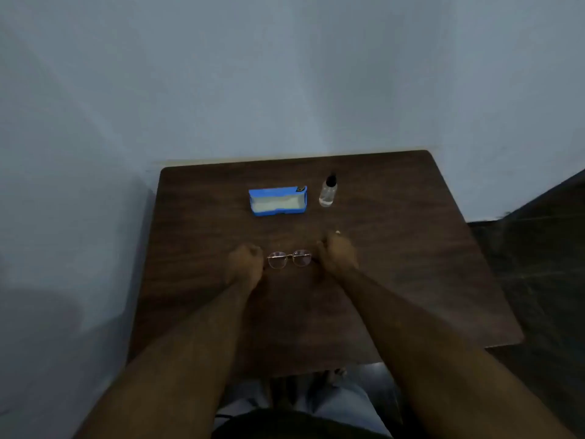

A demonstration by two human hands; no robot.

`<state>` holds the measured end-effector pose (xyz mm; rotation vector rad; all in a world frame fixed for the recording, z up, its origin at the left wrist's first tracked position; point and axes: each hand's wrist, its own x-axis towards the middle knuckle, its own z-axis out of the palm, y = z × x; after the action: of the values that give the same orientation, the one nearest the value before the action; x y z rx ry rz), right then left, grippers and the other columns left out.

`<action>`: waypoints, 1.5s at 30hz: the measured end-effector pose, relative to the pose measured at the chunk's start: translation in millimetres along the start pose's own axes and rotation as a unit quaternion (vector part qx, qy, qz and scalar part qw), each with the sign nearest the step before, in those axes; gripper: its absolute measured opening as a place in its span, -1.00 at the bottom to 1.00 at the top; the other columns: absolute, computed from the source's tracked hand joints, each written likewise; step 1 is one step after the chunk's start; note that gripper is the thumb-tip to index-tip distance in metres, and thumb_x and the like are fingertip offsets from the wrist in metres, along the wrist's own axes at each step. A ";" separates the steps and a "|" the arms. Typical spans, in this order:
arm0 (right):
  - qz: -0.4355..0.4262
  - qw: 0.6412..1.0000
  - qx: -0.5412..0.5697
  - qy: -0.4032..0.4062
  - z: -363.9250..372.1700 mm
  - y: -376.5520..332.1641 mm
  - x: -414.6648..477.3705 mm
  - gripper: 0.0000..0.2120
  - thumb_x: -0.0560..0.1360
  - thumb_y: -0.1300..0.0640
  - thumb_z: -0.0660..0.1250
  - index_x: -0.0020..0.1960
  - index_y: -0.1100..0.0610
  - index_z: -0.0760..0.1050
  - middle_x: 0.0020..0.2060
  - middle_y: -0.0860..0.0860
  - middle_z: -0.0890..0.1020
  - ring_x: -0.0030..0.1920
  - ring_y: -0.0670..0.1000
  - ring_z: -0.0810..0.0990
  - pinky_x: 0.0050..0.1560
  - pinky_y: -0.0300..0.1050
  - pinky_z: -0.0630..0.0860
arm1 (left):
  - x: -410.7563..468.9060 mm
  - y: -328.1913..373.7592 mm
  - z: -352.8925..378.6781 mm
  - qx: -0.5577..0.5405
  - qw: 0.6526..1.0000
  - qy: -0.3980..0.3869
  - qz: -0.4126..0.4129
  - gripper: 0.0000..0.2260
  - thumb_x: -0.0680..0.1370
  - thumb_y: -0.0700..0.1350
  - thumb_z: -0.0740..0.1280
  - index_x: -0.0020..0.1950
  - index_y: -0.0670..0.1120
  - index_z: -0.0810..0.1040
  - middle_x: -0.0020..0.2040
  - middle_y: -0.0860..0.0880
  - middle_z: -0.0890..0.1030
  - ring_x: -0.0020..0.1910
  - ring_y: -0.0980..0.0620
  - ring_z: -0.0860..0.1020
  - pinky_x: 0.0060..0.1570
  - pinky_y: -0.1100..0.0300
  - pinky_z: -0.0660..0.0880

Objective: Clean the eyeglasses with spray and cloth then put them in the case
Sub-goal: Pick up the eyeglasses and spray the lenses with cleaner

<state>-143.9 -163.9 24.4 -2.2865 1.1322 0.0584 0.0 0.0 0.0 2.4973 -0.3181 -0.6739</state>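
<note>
Between left hand (245,262) and right hand (337,255) grips, eyeglasses (289,258).

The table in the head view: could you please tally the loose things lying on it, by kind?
Eyeglasses: 1
Case: 1
Spray bottle: 1
Total: 3

Thin-rimmed eyeglasses (289,258) at middle of surface (411,248). Blue case (278,201) open behind, pale inside. Clear spray bottle (328,192) upright beside case.
</note>
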 end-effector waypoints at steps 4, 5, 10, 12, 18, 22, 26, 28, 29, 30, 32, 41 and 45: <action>0.023 0.999 0.033 0.014 12.5 5.0 1.3 -0.75 0.67 0.12 0.27 0.03 0.29 0.63 0.12 0.26 0.66 0.41 0.23 0.48 0.42 -0.01 0.36 | 53.6 -45.6 54.6 -0.122 0.990 -0.017 -0.070 -0.55 0.51 0.26 0.20 -0.16 -0.09 0.64 -0.13 -0.14 0.76 -0.17 -0.24 0.75 -0.11 -0.22 0.71; 0.024 0.999 0.042 0.014 16.8 5.7 2.6 -0.76 0.66 0.13 0.28 0.02 0.27 0.64 0.12 0.25 0.68 0.47 0.21 0.44 0.46 -0.04 0.32 | 47.5 -39.1 53.1 -0.137 0.987 -0.028 -0.079 -0.63 0.59 0.18 0.26 -0.18 -0.09 0.61 -0.17 -0.13 0.74 -0.26 -0.22 0.73 -0.15 -0.22 0.72; 0.045 0.994 0.098 -0.001 30.7 4.6 7.3 -0.77 0.65 0.13 0.30 -0.02 0.23 0.66 0.01 0.19 0.72 0.22 0.19 0.61 0.14 -0.05 0.46 | 7.3 -0.4 30.3 -0.209 0.973 -0.034 -0.093 -0.77 0.69 -0.09 0.34 -0.14 -0.10 0.62 -0.34 -0.07 0.57 -0.58 0.15 0.52 -0.58 0.18 0.55; 0.058 0.990 0.132 -0.003 38.3 7.7 12.1 -0.76 0.63 0.10 0.33 -0.09 0.23 0.65 -0.09 0.19 0.73 0.07 0.21 0.68 0.07 -0.01 0.56 | 5.0 2.2 30.3 -0.227 0.968 -0.032 -0.102 -0.84 0.68 -0.14 0.34 -0.06 -0.14 0.65 -0.34 -0.07 0.57 -0.52 0.11 0.55 -0.59 0.22 0.54; 0.130 0.942 0.307 0.039 50.9 11.2 22.4 -0.75 0.58 0.08 0.45 -0.27 0.06 0.57 -0.30 0.14 0.72 -0.23 0.18 0.75 -0.07 0.29 0.69 | -1.6 18.0 17.8 -0.286 0.957 -0.002 -0.048 -0.92 0.63 -0.25 0.42 0.02 -0.13 0.71 -0.09 -0.10 0.69 -0.15 -0.01 0.68 -0.36 0.24 0.65; 0.122 0.899 0.408 0.105 26.9 -1.8 16.3 -0.87 0.46 0.07 0.58 -0.17 0.06 0.64 -0.19 0.10 0.75 -0.17 0.12 0.76 -0.01 0.20 0.71 | -6.1 37.3 -8.8 -0.239 0.967 0.038 0.078 -0.80 0.60 -0.25 0.45 0.18 -0.05 0.72 0.11 0.01 0.73 0.05 0.10 0.70 0.01 0.07 0.71; 0.053 0.844 0.520 0.124 -18.5 -24.8 -6.3 -0.92 0.49 0.26 0.55 -0.06 0.22 0.66 -0.23 0.11 0.72 -0.23 0.01 0.67 -0.13 -0.02 0.64 | -17.5 55.8 -44.8 -0.202 0.947 0.099 0.228 -0.79 0.56 -0.23 0.49 0.17 -0.04 0.71 0.09 0.02 0.75 0.02 0.14 0.71 0.07 0.16 0.68; 0.002 0.824 0.549 0.137 -39.6 -33.2 -18.4 -0.89 0.49 0.28 0.55 -0.03 0.28 0.66 -0.16 0.16 0.74 -0.15 0.04 0.70 -0.07 -0.05 0.65 | -25.8 64.6 -65.0 -0.187 0.926 0.131 0.300 -0.79 0.54 -0.25 0.51 0.15 -0.04 0.72 0.07 0.05 0.74 -0.01 0.20 0.70 0.03 0.30 0.64; -0.024 0.820 0.553 0.145 -50.7 -37.9 -26.2 -0.88 0.49 0.28 0.55 -0.01 0.29 0.66 -0.11 0.18 0.74 -0.10 0.06 0.71 -0.03 -0.06 0.66 | -30.6 68.6 -74.5 -0.180 0.917 0.140 0.328 -0.80 0.53 -0.25 0.52 0.13 -0.05 0.72 0.06 0.05 0.73 -0.03 0.22 0.69 -0.01 0.34 0.62; -0.044 0.817 0.554 0.153 -60.3 -41.9 -32.4 -0.87 0.50 0.29 0.55 0.00 0.29 0.66 -0.08 0.18 0.75 -0.05 0.07 0.72 -0.01 -0.08 0.67 | -35.2 72.7 -83.0 -0.174 0.907 0.145 0.354 -0.81 0.53 -0.24 0.53 0.11 -0.05 0.71 0.04 0.05 0.72 -0.04 0.21 0.68 -0.04 0.35 0.62; -0.081 0.813 0.550 0.175 -76.9 -50.4 -44.1 -0.87 0.50 0.30 0.54 0.01 0.30 0.64 -0.06 0.17 0.75 0.01 0.07 0.74 -0.02 -0.13 0.66 | -41.3 78.6 -96.1 -0.154 0.892 0.154 0.396 -0.86 0.53 -0.20 0.54 0.07 -0.09 0.71 0.03 0.02 0.71 -0.03 0.14 0.68 -0.06 0.28 0.64; -0.171 0.802 0.531 0.213 -111.6 -59.4 -73.8 -0.86 0.49 0.34 0.54 0.02 0.35 0.64 -0.08 0.19 0.74 -0.01 0.19 0.73 0.05 0.08 0.70 | -77.3 100.9 -131.2 -0.218 0.840 0.222 0.445 -0.95 0.58 -0.20 0.52 0.03 -0.09 0.72 -0.06 0.11 0.72 -0.08 0.08 0.70 -0.17 -0.03 0.65; -0.202 0.847 0.442 0.217 -119.6 -58.0 -78.4 -0.90 0.51 0.28 0.54 0.00 0.22 0.65 -0.09 0.09 0.71 -0.10 0.20 0.71 -0.06 0.17 0.71 | -80.8 106.0 -135.6 -0.358 0.841 0.192 0.357 -0.95 0.58 -0.14 0.52 0.02 -0.06 0.71 -0.08 0.04 0.75 -0.09 -0.03 0.74 -0.14 -0.18 0.71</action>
<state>-176.0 -142.3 173.8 -1.6364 0.6161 -0.9846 -6.7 -1.7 190.0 1.5548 -0.6512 0.0449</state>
